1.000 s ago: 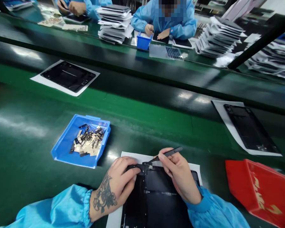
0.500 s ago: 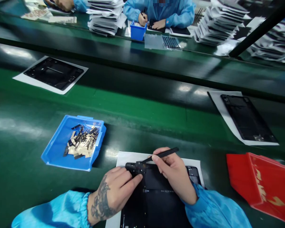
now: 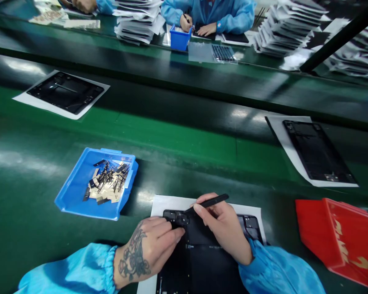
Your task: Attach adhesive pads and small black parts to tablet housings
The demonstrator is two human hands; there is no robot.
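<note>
My left hand (image 3: 150, 249), tattooed on the back, lies with its fingers over a small black bracket (image 3: 178, 218) at the top edge of a black tablet back housing (image 3: 199, 261). My right hand (image 3: 222, 230) grips a slim black spudger (image 3: 210, 203), whose tip reaches the bracket next to my left fingertips. The housing lies on a white paper sheet (image 3: 171, 204), and my hands and sleeves hide part of it.
To the left stands a blue tray (image 3: 76, 196) of small black-and-tan parts; a red tray (image 3: 322, 228) sits to the right. Further black housings lie on white sheets along the green belt. Beyond, a co-worker's hands (image 3: 196, 26) work among stacks of panels.
The view has tilted, shifting the belt and trays slightly. My hands stay on the bracket, and the spudger has swung slightly lower, closer to the housing.
</note>
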